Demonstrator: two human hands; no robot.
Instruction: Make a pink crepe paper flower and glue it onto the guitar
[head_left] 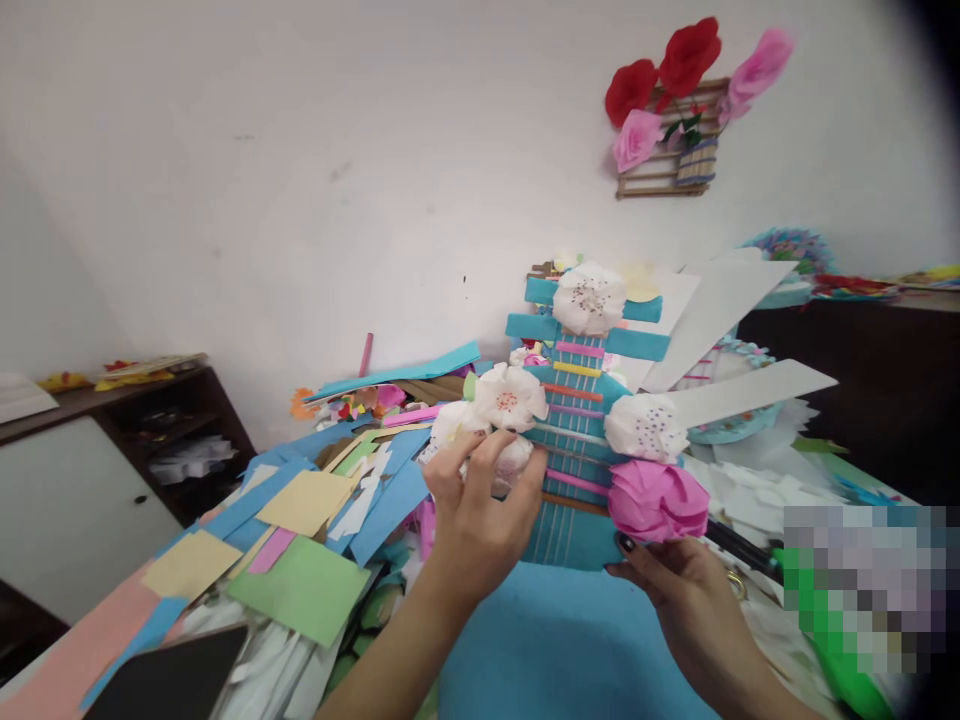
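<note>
A blue paper guitar [570, 545] with pale strings and coloured cross strips stands upright in front of me. My left hand [484, 510] has its curled fingers around a white paper flower [511, 462] at the guitar's left side, partly hidden by the fingers. Another white flower [510, 398] sits just above these fingertips. With thumb and fingers my right hand [675, 580] grips the guitar's lower right edge, right under a crumpled pink paper flower [660, 500]. A white flower with dark dots [646, 428] is above the pink one, and one more white flower [589, 298] tops the neck.
Coloured paper sheets [300, 585] and scraps cover the table's left side. A dark flat device [169, 680] lies at the front left. White card strips [757, 390] and a green object [832, 640] are at right. Red flowers [690, 55] hang on the wall.
</note>
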